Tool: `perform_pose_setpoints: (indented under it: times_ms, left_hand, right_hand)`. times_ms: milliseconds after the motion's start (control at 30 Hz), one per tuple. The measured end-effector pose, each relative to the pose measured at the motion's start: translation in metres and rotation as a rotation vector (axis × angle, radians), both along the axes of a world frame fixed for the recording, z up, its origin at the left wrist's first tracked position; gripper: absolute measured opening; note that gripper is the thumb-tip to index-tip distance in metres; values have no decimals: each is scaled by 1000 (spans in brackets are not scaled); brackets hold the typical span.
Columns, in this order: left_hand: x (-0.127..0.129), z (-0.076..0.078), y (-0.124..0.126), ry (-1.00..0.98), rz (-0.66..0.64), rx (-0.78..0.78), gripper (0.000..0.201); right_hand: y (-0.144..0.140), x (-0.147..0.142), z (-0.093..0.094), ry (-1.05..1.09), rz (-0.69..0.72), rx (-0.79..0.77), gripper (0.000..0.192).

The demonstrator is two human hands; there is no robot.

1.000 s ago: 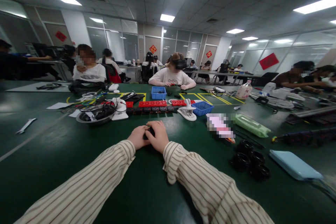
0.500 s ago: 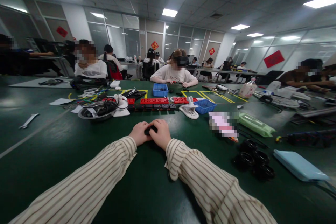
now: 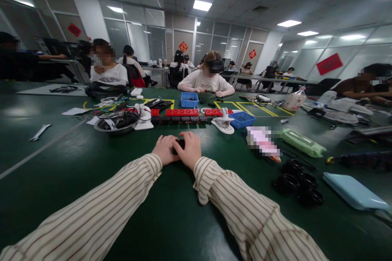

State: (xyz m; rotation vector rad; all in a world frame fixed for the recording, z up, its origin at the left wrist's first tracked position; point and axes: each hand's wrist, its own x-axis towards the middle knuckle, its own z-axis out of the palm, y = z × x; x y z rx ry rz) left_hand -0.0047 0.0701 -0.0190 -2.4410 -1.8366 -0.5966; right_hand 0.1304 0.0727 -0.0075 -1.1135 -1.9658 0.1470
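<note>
A small black part point(image 3: 179, 145) sits on the green table point(image 3: 61, 171), pinched between both hands directly ahead of the person. The left hand point(image 3: 165, 149) grips its left side, the right hand point(image 3: 191, 149) curls over its right. Its long axis cannot be made out. Beyond lie red blocks point(image 3: 182, 112) and a blue bin point(image 3: 241, 119).

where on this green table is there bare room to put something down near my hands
Bare green table lies left of the left hand, out to the wrench, and between the right hand and the black rings. It is crowded ahead: red blocks, white clip, bowl of cables.
</note>
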Motion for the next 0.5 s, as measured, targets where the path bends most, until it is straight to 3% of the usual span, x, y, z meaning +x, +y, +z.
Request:
perform_pose_setpoints:
  times_ms: [100,233,333,400,500]
  left_hand:
    - [4,4,-4,37,23,28,46]
    - [3,2,1,4,-11,-14,37]
    - [-2,-2,6,-57,-90,-53,41]
    - [-4,-4,8,-106,-133,-66,42]
    - [-6,-5,10,-165,-157,-71,40]
  right_hand:
    - [5,1,-2,-48,-97,-57,33]
    - [6,0,-4,-118,-35,-62,19]
    - [2,-1,-2,-129,40,-70,9]
    - [-1,2,6,-114,93,-55,12]
    - [0,11,33,-31,85,37,26]
